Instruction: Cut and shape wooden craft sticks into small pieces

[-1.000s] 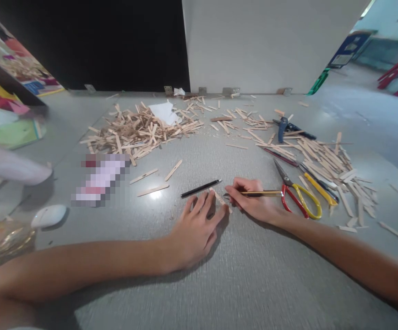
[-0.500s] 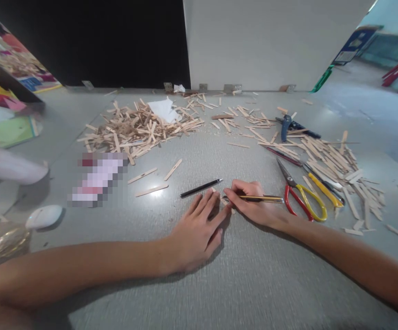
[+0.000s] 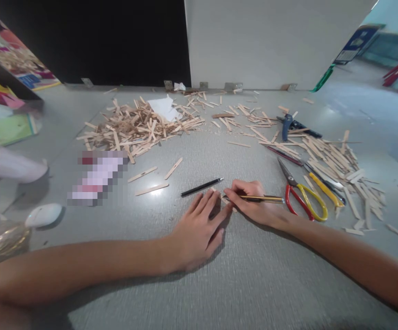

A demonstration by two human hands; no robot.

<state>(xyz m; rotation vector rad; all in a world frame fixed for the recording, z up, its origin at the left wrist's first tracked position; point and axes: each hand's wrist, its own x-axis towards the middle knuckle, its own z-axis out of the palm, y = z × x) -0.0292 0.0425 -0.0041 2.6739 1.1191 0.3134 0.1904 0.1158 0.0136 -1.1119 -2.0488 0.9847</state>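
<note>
My left hand (image 3: pixel 199 227) lies flat on the grey table (image 3: pixel 253 284), its fingers stretched out and pressing down a small wooden stick (image 3: pixel 225 200), mostly hidden beneath them. My right hand (image 3: pixel 253 204) is closed round a yellow pencil (image 3: pixel 262 199), whose tip meets the stick just beside my left fingertips. A black pen (image 3: pixel 201 187) lies on the table just beyond my left hand.
Red-and-yellow scissors (image 3: pixel 300 192) lie right of my right hand. Heaps of wooden sticks sit at back left (image 3: pixel 140 128) and right (image 3: pixel 329 160), with blue pliers (image 3: pixel 286 124). A white mouse (image 3: pixel 43 214), a blurred packet (image 3: pixel 97 178) and another person's sleeve (image 3: pixel 9 165) are left.
Both hands have stayed almost still. My left fingers crept a little further over the stick, and the pencil tip moved slightly along it.
</note>
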